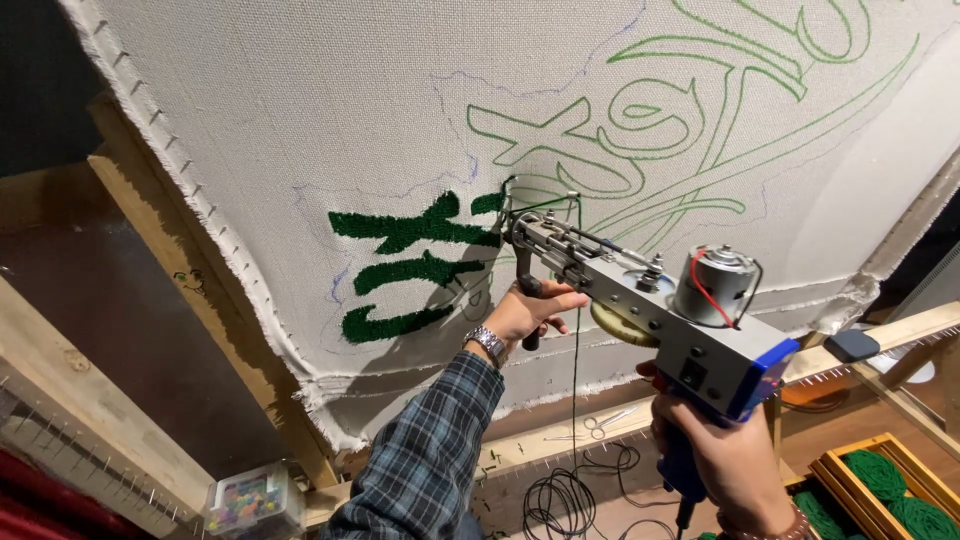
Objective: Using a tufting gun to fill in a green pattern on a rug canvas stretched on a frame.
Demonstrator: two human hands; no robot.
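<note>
A grey and blue tufting gun (660,310) points its needle at a white cloth (300,120) stretched on a wooden frame (190,260). My left hand (528,312) grips the gun's black front handle under the needle end. My right hand (722,455) holds the blue rear grip. Dark green tufted shapes (415,265) fill part of the cloth left of the needle. Green outline drawing (640,120) covers the upper right. A green yarn strand (576,330) hangs down from the gun.
Scissors (605,422) lie on the frame's lower rail. Black cable (560,495) coils below. A clear box of coloured bits (252,497) sits at lower left. A wooden crate with green yarn (895,480) stands at lower right. A dark small device (852,345) rests on the right rail.
</note>
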